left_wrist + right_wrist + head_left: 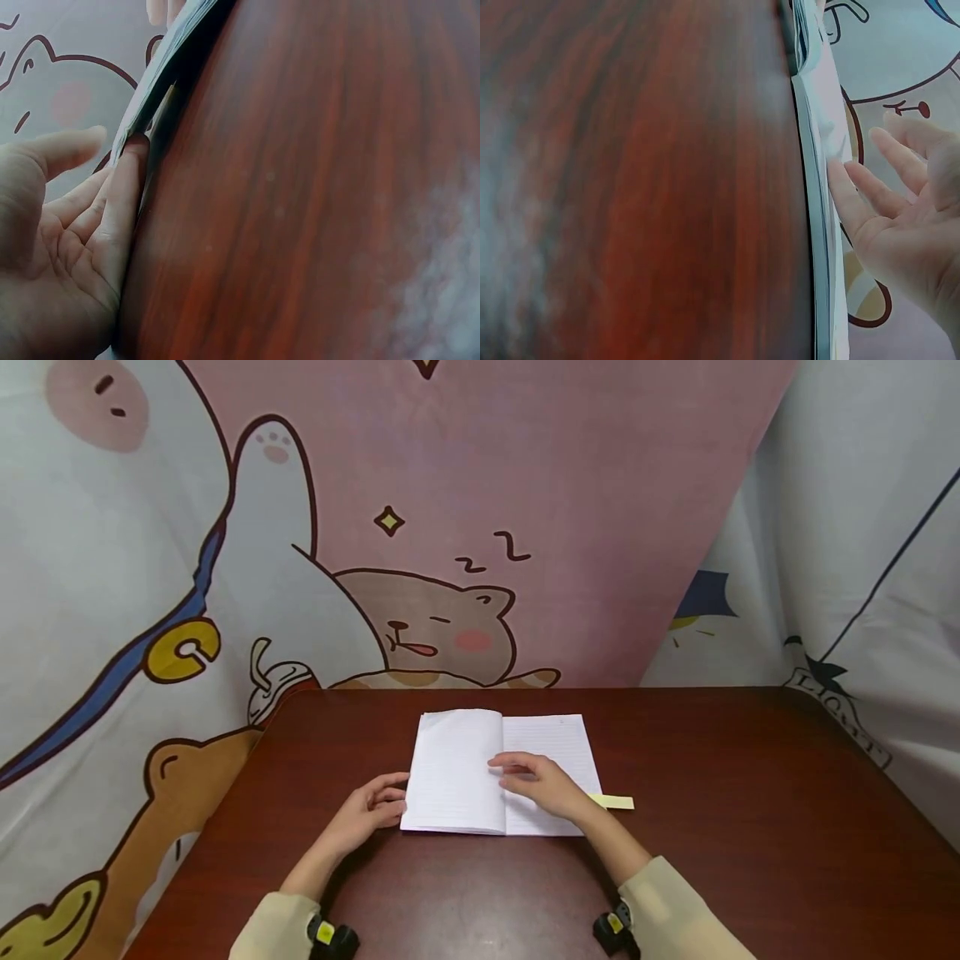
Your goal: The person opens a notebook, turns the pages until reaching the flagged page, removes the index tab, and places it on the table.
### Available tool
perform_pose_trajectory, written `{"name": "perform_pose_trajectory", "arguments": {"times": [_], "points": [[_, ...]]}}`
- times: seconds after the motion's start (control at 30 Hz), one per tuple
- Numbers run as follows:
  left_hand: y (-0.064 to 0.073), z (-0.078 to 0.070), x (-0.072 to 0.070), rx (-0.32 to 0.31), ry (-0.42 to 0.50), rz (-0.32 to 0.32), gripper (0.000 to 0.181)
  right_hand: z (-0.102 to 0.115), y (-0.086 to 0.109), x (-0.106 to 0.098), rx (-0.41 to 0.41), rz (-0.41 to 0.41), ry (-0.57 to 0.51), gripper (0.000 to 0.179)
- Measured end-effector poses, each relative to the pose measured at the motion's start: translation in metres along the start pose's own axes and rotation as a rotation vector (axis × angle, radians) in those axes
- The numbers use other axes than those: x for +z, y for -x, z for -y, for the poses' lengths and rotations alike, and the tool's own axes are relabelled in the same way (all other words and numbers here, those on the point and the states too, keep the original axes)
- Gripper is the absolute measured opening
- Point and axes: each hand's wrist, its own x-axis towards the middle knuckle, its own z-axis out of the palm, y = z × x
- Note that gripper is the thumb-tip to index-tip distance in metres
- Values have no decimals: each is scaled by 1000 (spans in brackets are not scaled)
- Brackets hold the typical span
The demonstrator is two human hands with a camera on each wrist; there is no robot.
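Observation:
An open notebook (457, 777) with lined white pages lies on the table, its left stack of pages bulging slightly near the spine. At its left edge is my left hand (363, 817); in the left wrist view its fingertips (135, 146) reach the underside of that edge, while the thumb stands apart. Over the right page, close to the spine, is my right hand (546, 787) with loosely extended fingers. The right wrist view shows one fingertip (835, 169) at the page surface and the others raised. A pale yellow strip (617, 802) sticks out past the notebook's right edge.
The dark reddish-brown table (750, 818) extends around the notebook. Behind it hangs a cartoon-printed cloth (600, 527), with white cloth at both sides. Black wrist devices (333, 939) sit below each sleeve cuff.

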Motion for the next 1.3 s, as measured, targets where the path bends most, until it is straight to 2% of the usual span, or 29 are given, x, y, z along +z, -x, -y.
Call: {"name": "perform_pose_trajectory", "arguments": {"times": [0.23,0.37,0.53,0.77,0.93,1.1,1.3], "points": [[-1,-2,3,-53,-32,-38,62,2,-3,2,-16,52,34,33],[-3,-3,4,-21,-83,-32,64,2,-2,-1,-11,58,49,33],[-4,-4,5,-9,-92,-31,65,0,0,-10,3,13,57,32],[-3,-3,3,-12,-99,-43,64,-9,8,-35,11,-84,42,31],[-2,-5,4,-22,-103,-48,63,-19,23,-62,76,-130,19,31],[-2,-8,5,-43,-101,-66,62,-28,37,-84,120,-153,60,33],[-2,-7,7,-57,-98,-69,62,-34,53,-100,180,-172,89,35]]}}
